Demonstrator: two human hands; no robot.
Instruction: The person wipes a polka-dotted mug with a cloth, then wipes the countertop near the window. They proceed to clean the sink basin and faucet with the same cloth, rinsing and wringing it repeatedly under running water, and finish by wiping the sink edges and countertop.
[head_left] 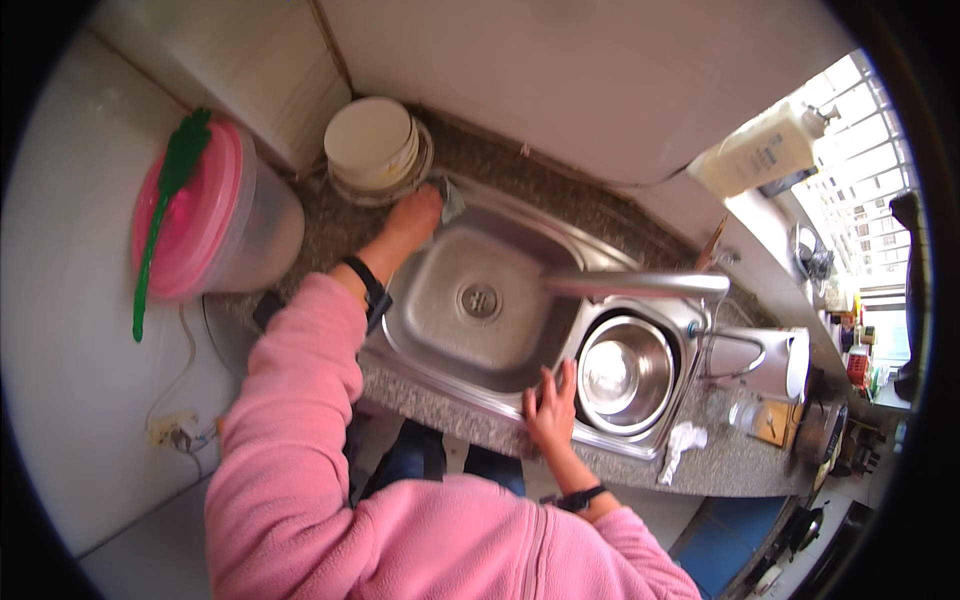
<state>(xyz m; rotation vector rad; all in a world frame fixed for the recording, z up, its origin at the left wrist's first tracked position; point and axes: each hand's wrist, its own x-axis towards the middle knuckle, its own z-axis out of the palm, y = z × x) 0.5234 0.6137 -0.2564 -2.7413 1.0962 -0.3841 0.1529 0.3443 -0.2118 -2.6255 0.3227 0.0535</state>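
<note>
My left hand is closed on a greyish-green cloth and presses it at the far left corner of the steel sink. My right hand rests with spread fingers on the near rim, between the large basin and the smaller one. No object shows in that hand. Inside the large basin only the round drain is seen. A steel bowl sits in the smaller basin, just right of my right hand. The tap reaches leftward over the large basin.
Stacked white bowls stand behind my left hand. At left is a pink-lidded bucket with a green spatula-like tool across it. On the right are a white jug, a crumpled white cloth and a pump bottle on the sill.
</note>
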